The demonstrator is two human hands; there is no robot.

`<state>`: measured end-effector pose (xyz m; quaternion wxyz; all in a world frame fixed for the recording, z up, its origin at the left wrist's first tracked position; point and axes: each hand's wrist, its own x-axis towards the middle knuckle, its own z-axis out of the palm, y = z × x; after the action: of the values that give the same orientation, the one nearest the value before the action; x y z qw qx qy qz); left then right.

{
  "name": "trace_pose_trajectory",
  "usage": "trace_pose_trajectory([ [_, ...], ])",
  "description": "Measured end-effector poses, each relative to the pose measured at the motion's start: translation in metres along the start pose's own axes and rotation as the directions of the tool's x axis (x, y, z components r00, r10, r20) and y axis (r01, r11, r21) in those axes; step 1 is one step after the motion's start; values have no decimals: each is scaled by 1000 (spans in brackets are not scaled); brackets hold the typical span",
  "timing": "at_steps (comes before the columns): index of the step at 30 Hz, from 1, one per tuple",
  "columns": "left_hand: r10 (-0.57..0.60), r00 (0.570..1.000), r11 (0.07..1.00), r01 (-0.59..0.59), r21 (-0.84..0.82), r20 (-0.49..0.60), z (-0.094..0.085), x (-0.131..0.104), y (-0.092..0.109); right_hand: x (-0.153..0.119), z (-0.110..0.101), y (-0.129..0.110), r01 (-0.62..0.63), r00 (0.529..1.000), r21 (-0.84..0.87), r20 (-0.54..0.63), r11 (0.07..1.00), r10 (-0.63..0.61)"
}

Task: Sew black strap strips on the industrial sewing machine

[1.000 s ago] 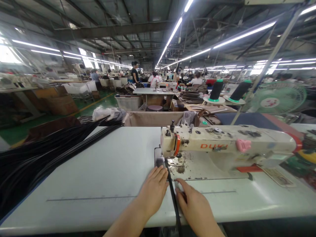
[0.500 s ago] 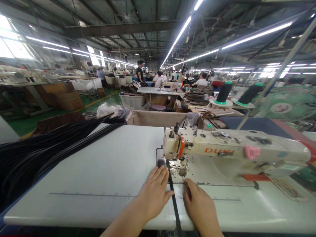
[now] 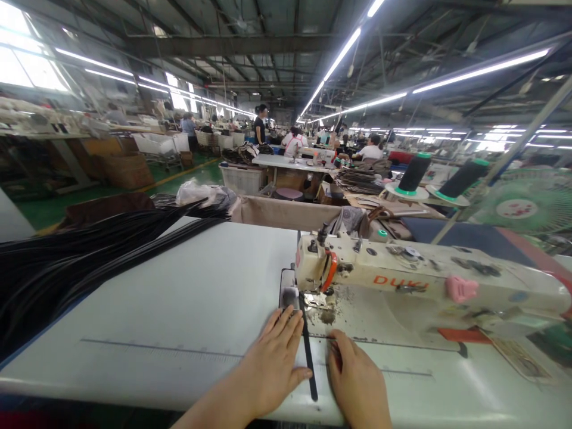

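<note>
A narrow black strap (image 3: 309, 363) runs from under the presser foot of the sewing machine (image 3: 379, 277) toward me, its rounded near end lying on the white table (image 3: 214, 286). My left hand (image 3: 279, 360) lies flat to the left of the strap, fingers stretched toward the needle area and thumb touching or nearly touching the strap's edge. On the strap's other side my right hand (image 3: 357, 375) rests on the table with fingers curled in. Something small and dark shows inside its curl, but I cannot make it out.
A bundle of long black straps (image 3: 89, 268) drapes over the table's left side. Thread cones (image 3: 413, 173) stand behind the machine, with a green fan (image 3: 518, 205) at right. Beyond the table is a beige fabric-lined bin (image 3: 286, 210). Other people work farther back.
The strap has moved forward into the machine: its near end, earlier past the table's front edge, now lies on the table. Both hands keep about the same places. The view has shifted slightly.
</note>
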<state>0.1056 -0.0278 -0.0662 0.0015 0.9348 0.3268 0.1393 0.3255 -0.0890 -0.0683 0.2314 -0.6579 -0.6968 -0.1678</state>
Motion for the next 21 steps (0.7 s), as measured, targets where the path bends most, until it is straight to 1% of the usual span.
trace_pose_trajectory([
  [4,-5,1000,1000,5,-7,-4,1,0,0,0,1,1,0,1000,19,0,1000,0],
  [9,0,999,1000,-1,-13,-49,0,-1,0,0,1,1,7,1000,20,-4,1000,-6],
  [14,-45,995,998,40,-54,-90,-1,1,0,1,1,0,7,1000,22,-12,1000,-7],
  [21,-66,995,991,57,-122,-70,-4,6,-3,1,-2,0,-7,1000,19,28,1000,6],
])
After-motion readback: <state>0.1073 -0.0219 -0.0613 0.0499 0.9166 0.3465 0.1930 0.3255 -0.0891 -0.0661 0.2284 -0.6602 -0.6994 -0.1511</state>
